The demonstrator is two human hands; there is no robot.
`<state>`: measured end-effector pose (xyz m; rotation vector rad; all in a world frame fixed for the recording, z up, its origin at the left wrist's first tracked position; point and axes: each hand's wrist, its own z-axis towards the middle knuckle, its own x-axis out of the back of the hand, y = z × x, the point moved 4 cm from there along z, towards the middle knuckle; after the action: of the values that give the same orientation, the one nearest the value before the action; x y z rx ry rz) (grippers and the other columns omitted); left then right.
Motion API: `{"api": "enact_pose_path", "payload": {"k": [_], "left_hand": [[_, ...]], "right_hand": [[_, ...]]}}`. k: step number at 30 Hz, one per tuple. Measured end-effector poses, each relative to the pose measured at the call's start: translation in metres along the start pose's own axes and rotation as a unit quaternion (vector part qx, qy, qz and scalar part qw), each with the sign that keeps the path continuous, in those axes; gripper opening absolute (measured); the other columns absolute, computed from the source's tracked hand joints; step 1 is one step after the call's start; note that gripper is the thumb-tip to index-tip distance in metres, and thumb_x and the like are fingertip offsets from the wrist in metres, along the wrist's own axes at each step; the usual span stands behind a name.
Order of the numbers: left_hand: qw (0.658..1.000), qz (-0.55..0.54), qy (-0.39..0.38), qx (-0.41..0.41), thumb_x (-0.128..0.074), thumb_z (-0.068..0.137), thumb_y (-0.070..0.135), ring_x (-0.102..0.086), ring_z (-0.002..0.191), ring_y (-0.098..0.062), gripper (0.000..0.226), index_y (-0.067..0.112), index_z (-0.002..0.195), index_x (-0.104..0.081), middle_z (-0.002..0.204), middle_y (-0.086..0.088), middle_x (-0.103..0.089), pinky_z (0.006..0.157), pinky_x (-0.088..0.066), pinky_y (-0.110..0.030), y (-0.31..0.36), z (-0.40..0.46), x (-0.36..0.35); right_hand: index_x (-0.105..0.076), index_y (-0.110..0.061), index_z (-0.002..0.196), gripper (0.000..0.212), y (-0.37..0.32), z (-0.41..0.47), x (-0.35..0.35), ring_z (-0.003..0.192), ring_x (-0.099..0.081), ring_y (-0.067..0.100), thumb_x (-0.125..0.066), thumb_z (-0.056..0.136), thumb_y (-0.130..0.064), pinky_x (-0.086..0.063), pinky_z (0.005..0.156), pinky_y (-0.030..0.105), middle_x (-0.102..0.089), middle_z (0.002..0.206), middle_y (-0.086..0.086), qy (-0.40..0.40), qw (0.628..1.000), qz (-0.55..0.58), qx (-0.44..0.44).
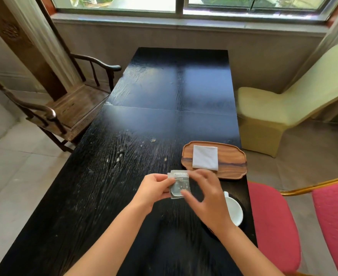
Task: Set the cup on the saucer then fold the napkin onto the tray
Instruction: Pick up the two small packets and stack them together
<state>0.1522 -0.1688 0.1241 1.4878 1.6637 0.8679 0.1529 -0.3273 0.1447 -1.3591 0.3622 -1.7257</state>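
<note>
Left hand (154, 189) pinches packet (179, 184); right hand (206, 193) spread; napkin (205, 157) beyond.

Folded napkin (205, 157) on tray (233, 168) at right side of table (144, 96), cup (233, 211) on saucer (243, 206) nearer, packet (179, 185) left of tray.

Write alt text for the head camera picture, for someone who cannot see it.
Two bare hands hold a small clear plastic packet above a long black table: the left hand pinches its left edge, the right hand reaches its fingers to it. Behind, a folded white napkin lies on a wooden tray; a white cup sits partly hidden by the right wrist.
</note>
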Motion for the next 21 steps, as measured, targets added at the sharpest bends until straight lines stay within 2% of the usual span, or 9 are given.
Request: {"api": "enact_pose_path", "payload": {"k": [2, 4, 6, 9, 13, 17, 19, 21], "left_hand": [[1.0, 0.023, -0.015, -0.016, -0.056, 0.091, 0.008, -0.071, 0.084, -0.018, 0.018, 0.004, 0.103, -0.068, 0.092, -0.011, -0.074, 0.068, -0.056, -0.026, 0.001, -0.001, -0.005], [0.998, 0.04, -0.036, -0.017, -0.054, 0.091, 0.007, -0.07, 0.088, -0.018, 0.019, 0.004, 0.105, -0.067, 0.097, -0.011, -0.073, 0.07, -0.056, -0.026, 0.001, -0.002, -0.011], [0.997, 0.055, -0.056, -0.014, -0.052, 0.092, 0.006, -0.07, 0.091, -0.018, 0.021, 0.006, 0.108, -0.067, 0.101, -0.011, -0.072, 0.074, -0.057, -0.028, 0.001, -0.003, -0.018], [0.995, 0.065, -0.075, -0.014, -0.049, 0.094, 0.005, -0.069, 0.095, -0.018, 0.024, 0.011, 0.109, -0.067, 0.104, -0.008, -0.072, 0.081, -0.056, -0.033, 0.002, -0.002, -0.03], [0.993, 0.08, -0.082, -0.033, -0.049, 0.094, 0.005, -0.069, 0.093, -0.014, 0.024, 0.018, 0.102, -0.067, 0.102, -0.003, -0.072, 0.073, -0.057, -0.027, 0.008, 0.005, -0.056], [0.991, 0.093, -0.085, -0.044, -0.049, 0.093, 0.003, -0.07, 0.089, -0.015, 0.023, 0.007, 0.108, -0.067, 0.101, -0.006, -0.071, 0.068, -0.056, -0.024, 0.007, 0.021, -0.086], [0.99, 0.099, -0.092, -0.049, -0.049, 0.093, 0.004, -0.069, 0.09, -0.015, 0.024, 0.01, 0.107, -0.067, 0.101, -0.005, -0.072, 0.07, -0.057, -0.025, 0.007, 0.032, -0.099], [0.987, 0.112, -0.103, -0.053, -0.049, 0.093, 0.003, -0.07, 0.088, -0.013, 0.024, 0.014, 0.103, -0.068, 0.098, -0.002, -0.072, 0.07, -0.057, -0.024, 0.007, 0.045, -0.112]], "right_hand": [[-0.061, -0.02, 0.115, 0.032, 0.012, 0.0, 0.005, 0.095, -0.059, 0.007, -0.066, 0.084, -0.026, -0.049, 0.085, 0.023, -0.063, 0.104, -0.006, 0.003, 0.97, 0.142, -0.2], [-0.065, -0.021, 0.106, 0.02, 0.019, -0.002, 0.001, 0.09, -0.066, 0.012, -0.063, 0.087, -0.018, -0.055, 0.078, 0.027, -0.07, 0.099, -0.002, -0.04, 0.914, 0.264, -0.306], [-0.069, -0.022, 0.092, 0.015, 0.021, -0.005, 0.002, 0.087, -0.069, 0.017, -0.061, 0.087, -0.01, -0.057, 0.069, 0.025, -0.074, 0.09, 0.0, -0.053, 0.891, 0.311, -0.325], [-0.07, -0.022, 0.085, 0.016, 0.027, -0.009, 0.009, 0.081, -0.07, 0.019, -0.062, 0.086, -0.008, -0.057, 0.065, 0.029, -0.074, 0.084, 0.001, -0.024, 0.884, 0.319, -0.341], [-0.07, -0.019, 0.081, 0.009, 0.045, -0.01, 0.025, 0.073, -0.068, 0.016, -0.063, 0.086, -0.017, -0.052, 0.054, 0.022, -0.072, 0.079, 0.002, 0.023, 0.887, 0.273, -0.372], [-0.069, -0.011, 0.079, 0.012, 0.065, -0.008, 0.045, 0.061, -0.063, 0.006, -0.063, 0.087, -0.018, -0.045, 0.047, 0.014, -0.07, 0.071, 0.001, 0.059, 0.883, 0.277, -0.374], [-0.069, -0.013, 0.083, 0.005, 0.077, -0.006, 0.054, 0.062, -0.065, 0.004, -0.065, 0.085, -0.015, -0.046, 0.048, 0.014, -0.07, 0.075, -0.001, 0.049, 0.879, 0.285, -0.378], [-0.069, -0.01, 0.093, 0.011, 0.093, -0.004, 0.059, 0.064, -0.066, 0.001, -0.067, 0.082, -0.009, -0.049, 0.05, 0.015, -0.071, 0.08, 0.0, 0.039, 0.87, 0.299, -0.391]]}}
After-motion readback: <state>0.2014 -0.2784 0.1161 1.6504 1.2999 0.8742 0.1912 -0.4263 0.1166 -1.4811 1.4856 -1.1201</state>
